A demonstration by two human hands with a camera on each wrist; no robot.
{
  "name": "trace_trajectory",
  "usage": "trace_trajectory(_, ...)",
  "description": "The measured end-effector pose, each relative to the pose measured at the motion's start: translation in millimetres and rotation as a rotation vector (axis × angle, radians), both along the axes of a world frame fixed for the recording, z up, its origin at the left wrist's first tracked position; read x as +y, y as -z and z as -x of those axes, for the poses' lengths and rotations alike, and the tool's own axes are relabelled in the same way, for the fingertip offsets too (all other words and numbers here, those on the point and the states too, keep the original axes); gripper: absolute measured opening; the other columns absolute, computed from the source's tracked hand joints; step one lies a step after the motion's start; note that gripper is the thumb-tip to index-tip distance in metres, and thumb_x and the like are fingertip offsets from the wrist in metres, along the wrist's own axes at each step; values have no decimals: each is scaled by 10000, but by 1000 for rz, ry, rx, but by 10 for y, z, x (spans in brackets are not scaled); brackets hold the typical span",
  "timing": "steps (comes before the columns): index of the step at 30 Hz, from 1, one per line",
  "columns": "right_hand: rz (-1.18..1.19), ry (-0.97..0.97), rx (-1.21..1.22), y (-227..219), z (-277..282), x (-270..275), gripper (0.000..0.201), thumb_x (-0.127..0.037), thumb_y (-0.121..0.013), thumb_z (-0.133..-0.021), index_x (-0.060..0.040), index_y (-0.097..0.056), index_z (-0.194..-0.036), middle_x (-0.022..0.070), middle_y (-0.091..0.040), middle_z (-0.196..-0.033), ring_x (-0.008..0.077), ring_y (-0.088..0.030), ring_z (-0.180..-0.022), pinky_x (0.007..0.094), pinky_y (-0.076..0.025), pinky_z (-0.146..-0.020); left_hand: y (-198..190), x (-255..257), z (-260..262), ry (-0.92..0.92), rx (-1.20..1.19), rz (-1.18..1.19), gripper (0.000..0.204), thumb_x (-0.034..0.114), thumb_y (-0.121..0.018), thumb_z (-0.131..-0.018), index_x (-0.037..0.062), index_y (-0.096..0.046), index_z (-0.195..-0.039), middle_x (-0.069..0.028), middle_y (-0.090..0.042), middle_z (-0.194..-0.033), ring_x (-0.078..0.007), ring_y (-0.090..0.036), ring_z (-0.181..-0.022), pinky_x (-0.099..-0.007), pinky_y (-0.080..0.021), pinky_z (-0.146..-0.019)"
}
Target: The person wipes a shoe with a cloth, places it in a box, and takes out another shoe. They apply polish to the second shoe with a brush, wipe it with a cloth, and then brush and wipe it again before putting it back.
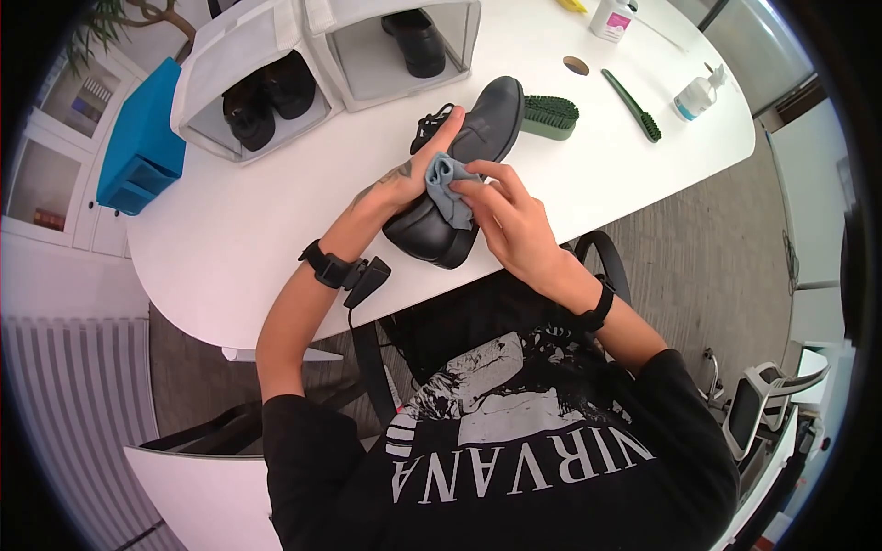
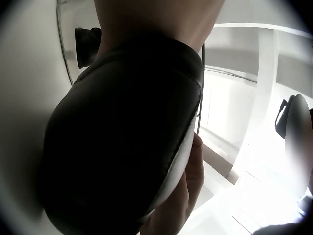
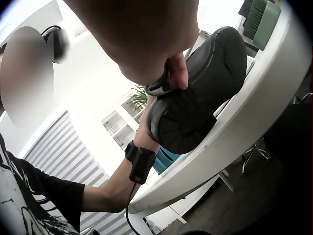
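Note:
A black lace-up leather shoe (image 1: pixel 488 126) lies tilted on its side above the near edge of the white table (image 1: pixel 230 248), toe pointing away. My left hand (image 1: pixel 421 179) grips it around the middle, thumb stretched along the laces; most of its fingers are hidden behind the shoe. Between the fingertips of my right hand (image 1: pixel 522 230) is a folded grey-blue cloth (image 1: pixel 446 191), pressed to the shoe's side near the opening. The right wrist view shows the ridged sole and heel (image 3: pixel 181 125) of the shoe. In the left wrist view the dark shoe (image 2: pixel 122 132) fills the middle.
Two white shoe boxes (image 1: pixel 322 103) at the back hold black shoes (image 1: pixel 289 84). A green-backed brush (image 1: pixel 549 118) sits just beyond the toe, a long-handled green brush (image 1: pixel 632 106) farther right. Bottles (image 1: pixel 611 18) stand at the far side, a blue holder (image 1: pixel 142 147) at left.

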State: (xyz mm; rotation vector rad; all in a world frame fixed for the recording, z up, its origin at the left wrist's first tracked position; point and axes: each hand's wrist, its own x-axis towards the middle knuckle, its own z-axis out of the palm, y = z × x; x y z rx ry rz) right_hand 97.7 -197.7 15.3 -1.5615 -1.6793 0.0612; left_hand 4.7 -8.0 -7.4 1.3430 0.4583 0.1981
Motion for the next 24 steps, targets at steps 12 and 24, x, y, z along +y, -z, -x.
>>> trace_trajectory(12,-83,-189,-222,-214,-150,44,478,24,-762,-841,24,-663,-1309,158,-585,-1370,354,-623,-1197,446,-586,-962,-267,-134,47,-29,-12,2,911,710,-401,-1100,-81,-497,-1541,-138,-571,-1485,-165,-546,-1339,-284,-430,-1140)
trace_trajectory(24,-261,-286,-458,-194,181,120,391,-55,-729,-799,86,-697,-1162,105,-601,-1081,227,-642,-1030,325,-615,-816,-258,-222,-21,-198,37,-199,790,706,-460,-1086,-20,-696,-1289,-93,-702,-1217,-161,-633,-1058,-299,-521,-979)
